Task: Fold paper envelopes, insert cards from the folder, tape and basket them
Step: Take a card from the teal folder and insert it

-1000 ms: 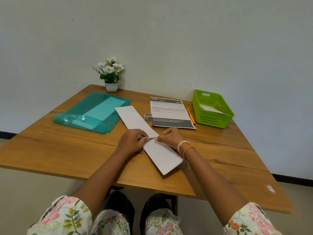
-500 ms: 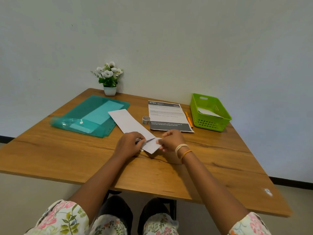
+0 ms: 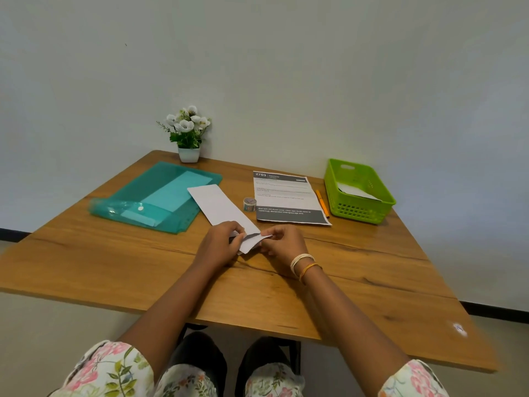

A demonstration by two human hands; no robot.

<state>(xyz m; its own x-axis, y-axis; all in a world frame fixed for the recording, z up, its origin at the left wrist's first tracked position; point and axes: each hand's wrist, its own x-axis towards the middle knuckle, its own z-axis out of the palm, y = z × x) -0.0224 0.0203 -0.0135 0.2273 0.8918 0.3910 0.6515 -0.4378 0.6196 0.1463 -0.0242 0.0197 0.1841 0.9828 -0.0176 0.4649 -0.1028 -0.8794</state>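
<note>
A long white paper strip [image 3: 220, 206] lies slantwise on the wooden table [image 3: 372, 270], its near end folded up and back. My left hand [image 3: 219, 243] pinches the fold's left side, and my right hand [image 3: 282, 243] pinches the lifted flap at its right corner. A teal plastic folder [image 3: 143, 196] with pale cards inside lies at the left. A small tape roll [image 3: 249, 204] stands beside the strip. The green basket [image 3: 359, 209] at the back right holds a white folded paper.
A printed instruction sheet [image 3: 286, 196] lies behind my hands, with an orange pen [image 3: 322, 204] along its right edge. A small white pot of white flowers [image 3: 188, 133] stands at the back by the wall. The table's front edge is near my knees.
The strip's near end, flat on the table a second ago, has been lifted and folded back toward the middle. Both hands stayed at the fold, and the view moved slightly.
</note>
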